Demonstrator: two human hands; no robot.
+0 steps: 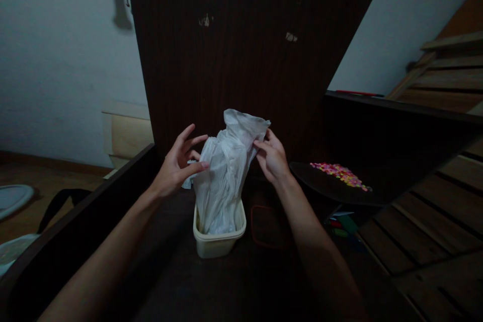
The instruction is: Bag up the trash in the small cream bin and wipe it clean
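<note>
A crumpled white plastic bag [226, 171] rises out of a cream-coloured rectangular tub [217, 246], its lower part inside the rim. My right hand [272, 157] pinches the bag's upper right side between thumb and fingers. On the other side, my left hand [179, 163] has its fingers spread, and the thumb tip rests at the bag's left edge. Part of the tub's inside is covered by the bag. Just right of the tub lies a thin reddish-brown rectangular frame or lid [269, 226] on the dark tabletop [181, 271].
A dark shelf [317, 181] on the right bears a pile of small pink and yellow pieces [341, 175]. Below it are several small coloured items [341, 226]. A tall dark wood panel [241, 60] stands behind the tub, and a raised dark edge [94, 211] runs along the left.
</note>
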